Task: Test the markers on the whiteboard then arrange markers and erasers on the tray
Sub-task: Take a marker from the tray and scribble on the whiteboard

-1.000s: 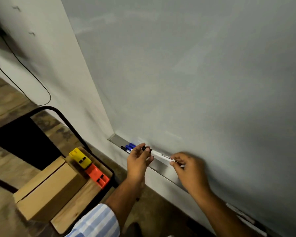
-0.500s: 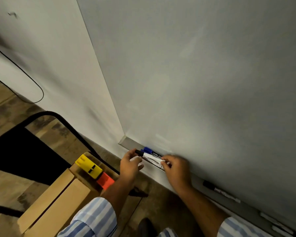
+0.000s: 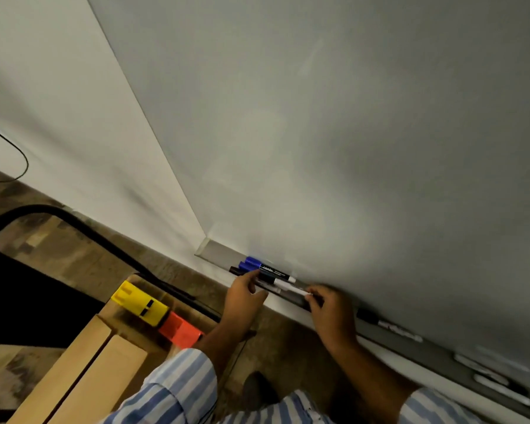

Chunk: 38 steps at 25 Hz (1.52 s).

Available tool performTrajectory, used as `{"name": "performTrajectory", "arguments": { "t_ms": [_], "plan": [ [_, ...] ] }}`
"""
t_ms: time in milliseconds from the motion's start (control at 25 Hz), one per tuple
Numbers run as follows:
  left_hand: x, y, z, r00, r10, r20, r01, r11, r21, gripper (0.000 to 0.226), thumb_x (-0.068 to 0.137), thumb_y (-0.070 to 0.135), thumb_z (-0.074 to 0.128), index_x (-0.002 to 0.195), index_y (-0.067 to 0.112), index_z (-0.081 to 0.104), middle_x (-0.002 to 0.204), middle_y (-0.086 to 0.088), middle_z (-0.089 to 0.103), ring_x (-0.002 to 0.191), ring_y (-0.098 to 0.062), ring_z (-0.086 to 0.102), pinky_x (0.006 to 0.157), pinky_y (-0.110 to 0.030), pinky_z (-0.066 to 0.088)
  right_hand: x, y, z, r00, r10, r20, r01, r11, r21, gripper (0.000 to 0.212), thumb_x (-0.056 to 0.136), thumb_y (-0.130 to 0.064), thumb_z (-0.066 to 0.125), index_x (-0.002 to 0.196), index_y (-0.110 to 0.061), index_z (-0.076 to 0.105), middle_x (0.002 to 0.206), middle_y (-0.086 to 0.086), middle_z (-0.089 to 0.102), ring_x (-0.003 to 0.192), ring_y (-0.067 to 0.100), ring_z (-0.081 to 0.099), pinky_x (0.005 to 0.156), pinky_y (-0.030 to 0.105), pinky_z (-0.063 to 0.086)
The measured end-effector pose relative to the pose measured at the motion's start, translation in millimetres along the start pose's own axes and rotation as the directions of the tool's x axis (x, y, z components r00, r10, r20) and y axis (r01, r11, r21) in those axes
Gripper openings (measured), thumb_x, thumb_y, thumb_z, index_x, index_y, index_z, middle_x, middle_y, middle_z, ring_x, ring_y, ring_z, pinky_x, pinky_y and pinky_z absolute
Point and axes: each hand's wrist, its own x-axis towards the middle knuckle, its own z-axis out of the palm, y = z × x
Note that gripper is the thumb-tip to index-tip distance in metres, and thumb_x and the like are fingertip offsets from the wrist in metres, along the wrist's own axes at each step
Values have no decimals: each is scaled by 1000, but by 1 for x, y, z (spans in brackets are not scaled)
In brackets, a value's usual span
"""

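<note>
At the far left we see a black cable (image 3: 19,166) hanging against the wall, and below it a dark curved frame (image 3: 74,218) over the wooden floor. Near that, on a wooden surface (image 3: 83,371), lie a yellow eraser (image 3: 140,302) and an orange eraser (image 3: 179,330), end to end and touching.

Moving right, the tray (image 3: 218,252) runs along the bottom edge of the whiteboard (image 3: 349,133). At its left end a cluster of markers (image 3: 257,267) lies side by side, two with blue caps and one with a dark cap. Our left hand (image 3: 242,301) rests its fingertips at this cluster, fingers curled; we cannot tell if it pinches one. Between our hands a white-barrelled marker (image 3: 288,290) lies along the tray. Our right hand (image 3: 331,313) touches its right end with the fingers bent over it; whether they clamp it is unclear. The hands are apart, one at each end of that marker. Both striped sleeves show near us.

Further right a black-capped marker (image 3: 386,324) lies alone on the tray, and beyond it several blurred markers (image 3: 496,381) lie near the right edge.
</note>
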Motion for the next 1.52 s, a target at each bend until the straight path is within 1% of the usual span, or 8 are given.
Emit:
{"name": "performTrajectory", "arguments": {
  "t_ms": [160, 440, 560, 760, 880, 1000, 1120, 1520],
  "plan": [
    [-6, 7, 9, 998, 1, 55, 2, 999, -48, 62, 97, 8, 71, 152, 26, 50, 89, -3, 66, 75, -11, 61, 65, -18, 55, -8, 11, -10, 999, 28, -32, -28, 1000, 11, 18, 97, -15, 75, 114, -14, 80, 111, 6, 80, 103, 24, 74, 91, 29, 54],
    [-22, 11, 28, 994, 15, 108, -7, 997, -72, 58, 95, 8, 74, 147, 25, 54, 94, -6, 71, 88, -19, 72, 81, -32, 65, -20, 33, -23, 994, 76, -82, -76, 997, 0, 17, 97, -15, 75, 113, -14, 80, 112, 5, 80, 105, 25, 74, 94, 30, 54],
    [-26, 12, 30, 992, 30, 121, -27, 999, -24, 58, 95, 8, 75, 148, 24, 56, 92, -3, 70, 84, -15, 70, 82, -31, 64, -24, 35, -26, 990, 121, -77, -119, 993, 22, 18, 99, -14, 73, 115, -13, 80, 112, 7, 80, 105, 25, 74, 90, 26, 51],
    [-33, 14, 34, 979, 22, 202, -46, 992, 117, 56, 97, 15, 73, 148, 28, 54, 91, -1, 71, 85, -14, 71, 80, -39, 67, -29, 54, -34, 981, 179, -76, -176, 983, 42, 18, 100, -13, 71, 116, -15, 78, 113, 7, 78, 106, 26, 74, 90, 33, 59],
    [-35, 14, 33, 986, 32, 162, -55, 989, 138, 57, 97, 15, 73, 148, 29, 52, 88, -1, 70, 83, -14, 71, 76, -39, 67, -28, 50, -29, 987, 151, -63, -150, 988, 21, 16, 98, -12, 72, 113, -14, 79, 110, 6, 79, 102, 24, 74, 84, 26, 54],
    [-33, 12, 27, 993, 59, 99, -76, 982, 172, 55, 98, 15, 71, 148, 25, 52, 88, 0, 70, 83, -12, 70, 78, -32, 65, -25, 43, -19, 996, 77, -40, -78, 997, -4, 13, 96, -12, 75, 107, -17, 80, 103, 2, 79, 95, 20, 74, 81, 24, 55],
    [-31, 13, 18, 996, 46, 79, -58, 985, 163, 59, 98, 13, 71, 152, 23, 47, 87, -4, 71, 79, -15, 71, 61, -18, 56, -21, 34, -10, 1000, 29, 5, -29, 999, -25, 13, 97, -17, 75, 109, -20, 79, 103, -1, 78, 94, 17, 73, 83, 29, 61],
    [-31, 14, 25, 994, 48, 96, -63, 986, 153, 58, 97, 12, 72, 149, 24, 49, 88, -4, 70, 79, -13, 69, 61, -17, 51, -17, 34, -9, 999, 28, 28, -29, 998, 54, 17, 93, -19, 80, 109, -23, 77, 103, -6, 77, 93, 11, 71, 86, 34, 64]
  ]
}}
